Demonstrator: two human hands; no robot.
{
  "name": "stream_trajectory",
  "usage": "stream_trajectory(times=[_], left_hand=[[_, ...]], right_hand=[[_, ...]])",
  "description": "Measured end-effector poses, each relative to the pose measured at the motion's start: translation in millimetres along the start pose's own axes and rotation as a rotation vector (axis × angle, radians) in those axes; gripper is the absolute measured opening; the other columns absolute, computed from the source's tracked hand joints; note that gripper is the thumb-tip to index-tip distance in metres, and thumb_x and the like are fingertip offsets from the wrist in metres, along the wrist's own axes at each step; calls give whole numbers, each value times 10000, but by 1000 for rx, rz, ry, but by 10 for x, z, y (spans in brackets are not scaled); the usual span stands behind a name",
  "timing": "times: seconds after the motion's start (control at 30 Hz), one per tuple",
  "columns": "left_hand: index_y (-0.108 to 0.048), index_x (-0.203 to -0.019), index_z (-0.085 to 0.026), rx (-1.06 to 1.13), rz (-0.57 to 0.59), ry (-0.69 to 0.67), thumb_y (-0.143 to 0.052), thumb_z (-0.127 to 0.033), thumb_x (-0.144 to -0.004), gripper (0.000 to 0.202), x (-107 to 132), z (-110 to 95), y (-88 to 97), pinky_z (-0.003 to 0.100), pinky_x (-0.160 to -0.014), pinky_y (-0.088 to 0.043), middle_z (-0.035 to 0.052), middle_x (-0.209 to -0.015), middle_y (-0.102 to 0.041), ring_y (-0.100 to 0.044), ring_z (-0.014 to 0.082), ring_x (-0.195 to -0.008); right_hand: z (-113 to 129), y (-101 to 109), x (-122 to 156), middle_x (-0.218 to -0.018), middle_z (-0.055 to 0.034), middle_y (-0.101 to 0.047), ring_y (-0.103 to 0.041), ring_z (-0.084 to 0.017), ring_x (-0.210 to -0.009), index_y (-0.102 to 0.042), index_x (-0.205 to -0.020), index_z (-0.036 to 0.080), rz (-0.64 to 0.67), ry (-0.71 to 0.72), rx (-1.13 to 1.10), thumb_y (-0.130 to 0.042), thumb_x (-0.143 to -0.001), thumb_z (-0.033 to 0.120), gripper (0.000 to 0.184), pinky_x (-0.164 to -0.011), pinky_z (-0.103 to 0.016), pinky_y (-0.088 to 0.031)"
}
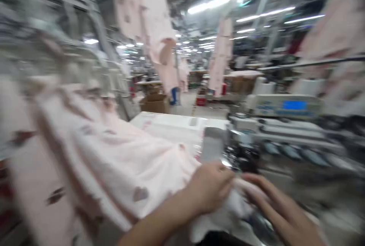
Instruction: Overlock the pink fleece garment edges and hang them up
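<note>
A pale pink fabric piece with dark printed motifs (pixel 139 166) spreads from the left side to the front of a sewing machine (pixel 288 132). My left hand (pixel 212 187) is closed in a fist on the fabric's right end, just in front of the machine's needle area (pixel 239 154). To its right, my right hand (pixel 281 208) has its fingers around the fabric's edge, with a strip of pink showing between them. Motion blur smears both hands, and the exact fingertip contact is hard to make out.
Behind the fabric is a white table surface (pixel 173 126). The machine carries a control panel with a blue display (pixel 293 105) and thread cones (pixel 267 88). Pink fabric panels (pixel 142 14) hang overhead. A cardboard box (pixel 154 103) stands on the floor beyond.
</note>
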State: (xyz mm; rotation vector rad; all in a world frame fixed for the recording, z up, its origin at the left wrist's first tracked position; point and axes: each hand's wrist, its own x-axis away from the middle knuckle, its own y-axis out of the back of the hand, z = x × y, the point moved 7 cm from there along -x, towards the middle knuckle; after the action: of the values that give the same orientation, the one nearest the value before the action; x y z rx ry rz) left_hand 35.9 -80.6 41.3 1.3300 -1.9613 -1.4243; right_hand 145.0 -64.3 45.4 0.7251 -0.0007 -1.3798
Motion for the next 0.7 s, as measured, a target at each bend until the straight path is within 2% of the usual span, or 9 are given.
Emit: stream_trajectory(times=[0.03,0.1,0.23,0.33,0.5,0.7], left_hand=[[-614,-943,-186,25,-7,30,-445,-216,-900,177,-55,51,-21,286,-793,-458,48,-940,-596,-555,167,-885],[-573,-954,-177,47,-23,43,-444,-201,-901,141,-168,178,-34,327,-802,-446,50,-948,-572,-535,189,-895],[-537,-878,-158,32,-63,94,-460,-183,-897,83,-291,336,-68,350,-779,-414,46,-894,-541,-500,207,-875],[-542,-845,-163,49,-72,124,-484,-168,-885,71,-335,352,-97,341,-767,-400,36,-864,-526,-494,204,-865],[-528,-801,-166,75,-90,137,-501,-176,-884,87,-444,388,-99,321,-735,-380,23,-824,-517,-492,192,-828],[-525,-791,-174,84,-89,150,-503,-158,-872,85,-533,422,-117,299,-721,-376,16,-808,-520,-501,179,-812]], right_hand=[[-129,106,145,-816,0,-675,-639,-153,-674,-598,-998,227,28,-68,6,-501,-878,503,317,-599,-240,-510],[-326,149,243,-755,17,-650,-613,-151,-653,-570,-974,226,71,-193,5,-471,-892,455,263,-588,-235,-469],[-585,68,68,-620,41,-548,-508,-137,-573,-537,-762,211,11,-349,26,-495,-872,404,226,-524,-232,-361],[-650,31,-6,-615,43,-542,-486,-130,-561,-550,-725,206,-15,-391,22,-533,-844,393,223,-518,-226,-339],[-689,103,-20,-688,21,-609,-534,-140,-596,-601,-809,210,-21,-384,32,-518,-858,400,213,-523,-217,-365],[-723,98,-34,-607,21,-602,-541,-134,-504,-611,-795,206,-74,-418,10,-524,-854,390,212,-472,-213,-367]])
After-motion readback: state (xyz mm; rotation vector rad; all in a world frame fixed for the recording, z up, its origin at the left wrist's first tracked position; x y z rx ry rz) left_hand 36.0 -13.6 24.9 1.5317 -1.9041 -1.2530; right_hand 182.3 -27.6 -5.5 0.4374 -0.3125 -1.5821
